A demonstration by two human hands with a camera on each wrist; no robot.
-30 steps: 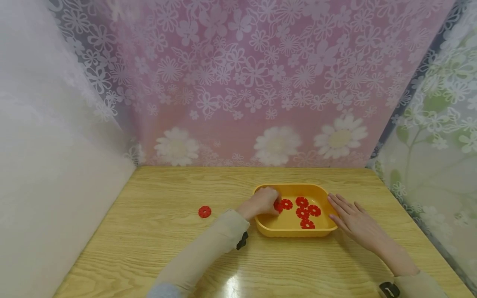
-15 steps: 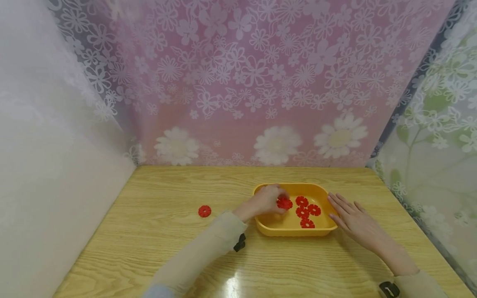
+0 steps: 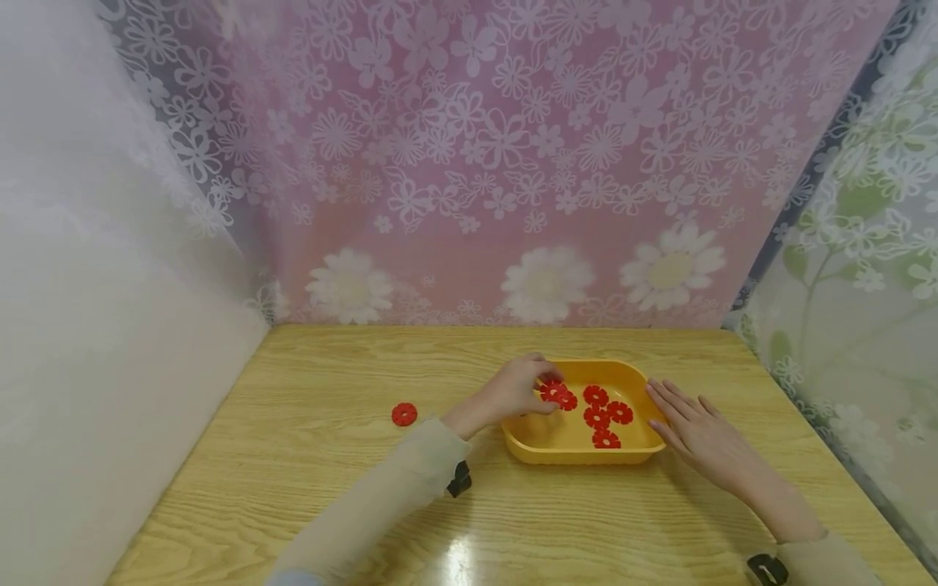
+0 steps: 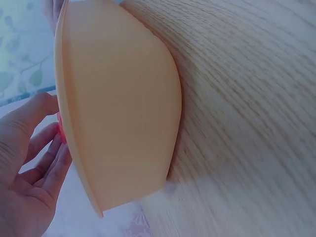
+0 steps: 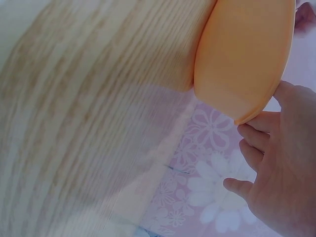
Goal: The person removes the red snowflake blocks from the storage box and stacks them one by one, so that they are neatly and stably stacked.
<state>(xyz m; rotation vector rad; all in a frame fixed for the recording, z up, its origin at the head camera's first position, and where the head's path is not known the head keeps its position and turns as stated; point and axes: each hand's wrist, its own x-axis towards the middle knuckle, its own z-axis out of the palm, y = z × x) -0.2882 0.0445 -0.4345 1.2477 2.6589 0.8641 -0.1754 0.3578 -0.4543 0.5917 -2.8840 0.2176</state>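
At the left end of a yellow plastic bin (image 3: pixel 579 456), my left hand (image 3: pixel 513 389) reaches over the rim. Its thumb and fingers pinch a red notched disc (image 3: pixel 552 391), which overlaps a second red disc (image 3: pixel 568 400) in the head view. The left wrist view shows only a sliver of the held red disc (image 4: pixel 61 129) behind the bin's rim. My right hand (image 3: pixel 698 429) rests its straight fingers against the bin's right rim. Several more red discs (image 3: pixel 597 418) lie on the bin floor. One red disc (image 3: pixel 404 414) lies apart on the table, left of the bin.
The wood-grain table (image 3: pixel 315 488) holds the bin right of centre. A pink floral curtain (image 3: pixel 454 203) hangs behind its far edge. A pale wall (image 3: pixel 132 268) stands on the left, a floral sheet (image 3: pixel 857 285) on the right.
My left hand has drawn up and left, from deep in the bin to its left rim, and the red disc has come with it. The right hand stays at the rim.
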